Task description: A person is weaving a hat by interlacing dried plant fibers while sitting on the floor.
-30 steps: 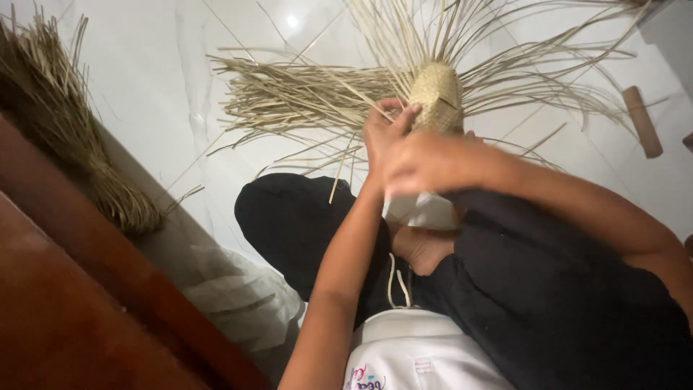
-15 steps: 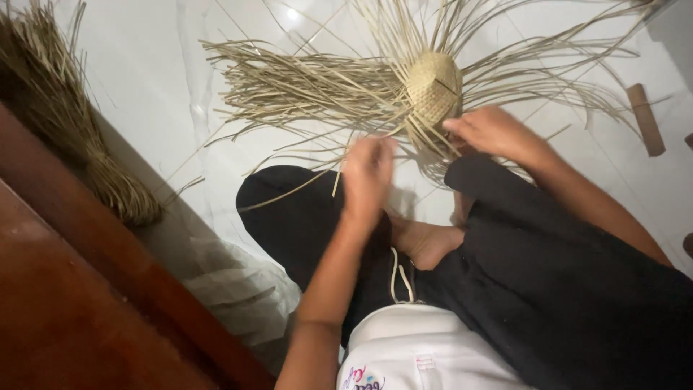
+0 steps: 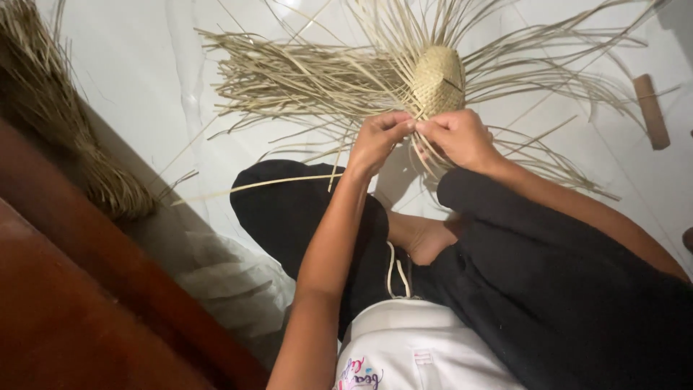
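At the far left a bundle of dried straw [image 3: 86, 155] leans by dark red wooden furniture [image 3: 65, 318], and beside it the left hand [image 3: 377, 139] reaches forward from a bent elbow, fingers pinched shut on thin straw strips [image 3: 303, 76] at the base of the small woven piece [image 3: 437, 78]. The right hand [image 3: 456, 137] meets it almost knuckle to knuckle, also closed on strips there. The weaving rests on the white tiled floor [image 3: 144, 72] before the person's crossed legs, strands fanning outward, a brown stick [image 3: 651, 110] lying far right.
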